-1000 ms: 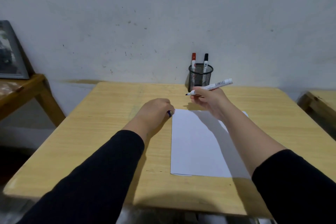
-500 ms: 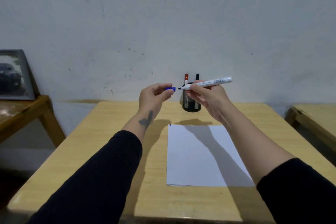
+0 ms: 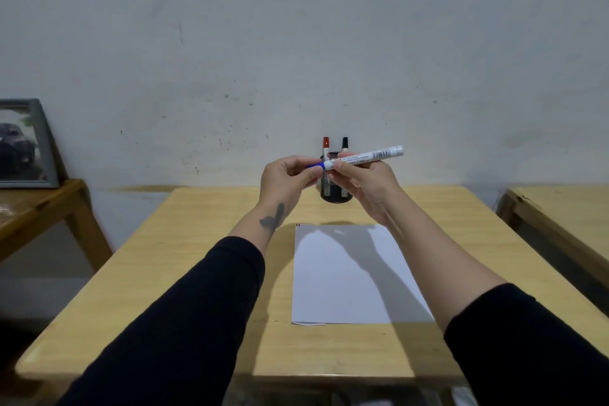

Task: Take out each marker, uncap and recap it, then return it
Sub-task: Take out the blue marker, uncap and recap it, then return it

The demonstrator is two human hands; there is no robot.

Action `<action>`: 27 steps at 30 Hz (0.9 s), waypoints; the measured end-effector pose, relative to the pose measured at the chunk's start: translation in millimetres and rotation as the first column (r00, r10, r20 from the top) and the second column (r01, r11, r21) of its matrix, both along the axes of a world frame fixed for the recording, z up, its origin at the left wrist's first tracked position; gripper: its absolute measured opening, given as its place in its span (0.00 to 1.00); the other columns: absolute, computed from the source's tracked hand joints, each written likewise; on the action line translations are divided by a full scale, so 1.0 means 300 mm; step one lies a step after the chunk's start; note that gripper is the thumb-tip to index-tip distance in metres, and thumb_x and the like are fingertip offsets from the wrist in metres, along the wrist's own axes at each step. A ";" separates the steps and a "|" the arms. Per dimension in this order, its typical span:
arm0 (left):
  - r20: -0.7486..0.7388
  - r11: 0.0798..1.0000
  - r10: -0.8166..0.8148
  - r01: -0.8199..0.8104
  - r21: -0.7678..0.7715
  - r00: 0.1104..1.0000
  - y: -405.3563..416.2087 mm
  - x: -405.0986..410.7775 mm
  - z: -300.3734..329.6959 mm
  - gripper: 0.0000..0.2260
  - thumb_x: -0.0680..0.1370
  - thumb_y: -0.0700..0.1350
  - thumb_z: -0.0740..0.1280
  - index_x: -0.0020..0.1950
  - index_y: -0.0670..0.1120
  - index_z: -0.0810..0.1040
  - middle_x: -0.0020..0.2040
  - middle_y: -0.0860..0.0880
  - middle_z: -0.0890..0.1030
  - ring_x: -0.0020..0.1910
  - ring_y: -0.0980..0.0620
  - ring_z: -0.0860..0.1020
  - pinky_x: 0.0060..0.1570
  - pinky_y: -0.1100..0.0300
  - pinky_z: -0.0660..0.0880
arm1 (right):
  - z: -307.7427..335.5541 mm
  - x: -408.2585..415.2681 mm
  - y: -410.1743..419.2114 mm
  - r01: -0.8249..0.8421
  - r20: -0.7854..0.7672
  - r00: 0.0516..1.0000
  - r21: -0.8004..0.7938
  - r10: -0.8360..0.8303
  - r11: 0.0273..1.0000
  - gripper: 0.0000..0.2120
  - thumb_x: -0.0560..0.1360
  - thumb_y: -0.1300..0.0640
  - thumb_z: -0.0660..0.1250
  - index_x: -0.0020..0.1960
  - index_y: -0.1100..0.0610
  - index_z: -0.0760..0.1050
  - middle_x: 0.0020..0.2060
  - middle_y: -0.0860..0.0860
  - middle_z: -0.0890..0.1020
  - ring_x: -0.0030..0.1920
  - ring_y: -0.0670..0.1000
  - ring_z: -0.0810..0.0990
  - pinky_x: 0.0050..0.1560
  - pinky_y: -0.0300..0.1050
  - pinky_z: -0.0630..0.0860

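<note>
Marker cap (image 3: 315, 166), blue, pinched in the left hand's (image 3: 286, 181) fingertips, has closed the gap it stood off at half a second ago and now meets the tip of the white marker (image 3: 362, 156). The right hand (image 3: 364, 184) grips that barrel, held above the table (image 3: 211, 241) before the mesh holder (image 3: 334, 189); recapping looks nearly done, leaving only its return beside the red and black markers

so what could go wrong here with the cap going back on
The blue cap in the left hand meets the marker held by the right hand; a crooked push could leave it half seated, or ink the fingers. Both hands work just in front of the mesh holder, so a slip forward might knock it and its two markers.
</note>
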State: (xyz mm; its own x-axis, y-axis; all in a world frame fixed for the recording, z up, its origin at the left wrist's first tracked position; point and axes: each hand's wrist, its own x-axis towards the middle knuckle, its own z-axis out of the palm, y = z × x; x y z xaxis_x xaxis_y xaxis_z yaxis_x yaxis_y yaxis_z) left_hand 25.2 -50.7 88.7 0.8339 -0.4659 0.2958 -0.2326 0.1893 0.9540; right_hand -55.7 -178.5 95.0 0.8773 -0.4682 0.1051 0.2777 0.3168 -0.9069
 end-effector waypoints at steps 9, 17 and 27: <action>-0.012 0.994 0.098 -0.098 0.047 0.995 -0.004 0.008 -0.063 0.07 0.74 0.34 0.70 0.43 0.45 0.83 0.38 0.48 0.83 0.38 0.53 0.80 0.45 0.65 0.79 | -0.040 0.014 0.020 0.071 -0.125 0.990 0.037 -0.066 0.997 0.12 0.72 0.68 0.71 0.53 0.63 0.73 0.46 0.62 0.79 0.47 0.58 0.80 0.53 0.45 0.79; 0.141 0.947 0.218 -0.245 0.207 0.966 -0.020 0.043 -0.047 0.06 0.72 0.36 0.71 0.45 0.45 0.84 0.42 0.47 0.83 0.41 0.52 0.79 0.53 0.56 0.78 | -0.073 0.042 -0.032 0.088 -0.052 0.823 -0.972 -0.566 0.217 0.18 0.72 0.49 0.71 0.62 0.44 0.78 0.59 0.46 0.79 0.62 0.53 0.71 0.57 0.49 0.66; 0.142 0.955 0.216 -0.240 0.178 0.966 -0.170 0.136 -0.069 0.25 0.74 0.38 0.71 0.69 0.43 0.70 0.61 0.47 0.78 0.58 0.54 0.77 0.56 0.69 0.71 | 0.020 0.191 -0.126 0.319 0.052 0.813 -0.874 -0.581 0.367 0.10 0.75 0.50 0.68 0.50 0.54 0.82 0.41 0.48 0.83 0.42 0.51 0.82 0.45 0.47 0.79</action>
State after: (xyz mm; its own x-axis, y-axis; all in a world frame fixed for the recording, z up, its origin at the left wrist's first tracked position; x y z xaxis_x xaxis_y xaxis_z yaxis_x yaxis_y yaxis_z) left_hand 65.9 -101.7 67.9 0.8883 -0.3254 0.3239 -0.3630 -0.0657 0.9295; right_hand 1.7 -216.2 100.9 0.6150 -0.6050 0.5057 -0.1160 -0.7038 -0.7009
